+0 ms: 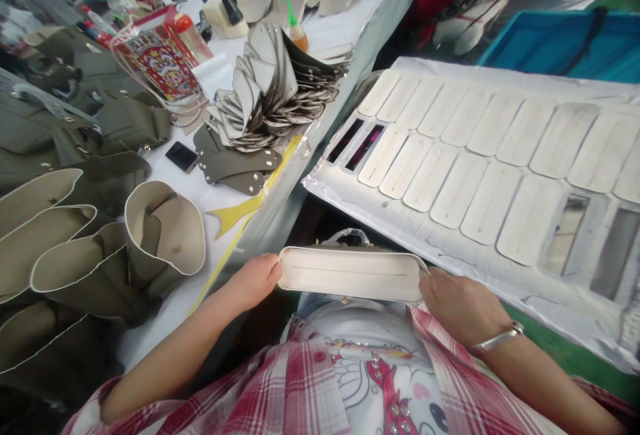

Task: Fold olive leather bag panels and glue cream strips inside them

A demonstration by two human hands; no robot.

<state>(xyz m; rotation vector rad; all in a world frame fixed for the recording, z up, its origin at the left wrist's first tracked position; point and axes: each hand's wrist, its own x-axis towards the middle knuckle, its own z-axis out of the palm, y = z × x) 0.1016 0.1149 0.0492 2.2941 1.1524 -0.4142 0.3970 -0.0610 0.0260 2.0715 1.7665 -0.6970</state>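
I hold a long cream oval panel (350,275) flat in front of my body, with a thin line running along its middle. My left hand (255,280) grips its left end and my right hand (460,308) grips its right end; both are closed on it. An olive piece with small metal studs shows just behind and under the panel. A board (325,185) to the right carries two rows of the same cream panels (457,188), with a few dark slots bare.
On the white table (210,221) at left lie open olive bag bodies (160,235), a fanned pile of olive and cream cut pieces (270,98), a phone (181,156), a patterned bag (160,61) and a glue bottle (297,31). A blue bin (565,45) stands far right.
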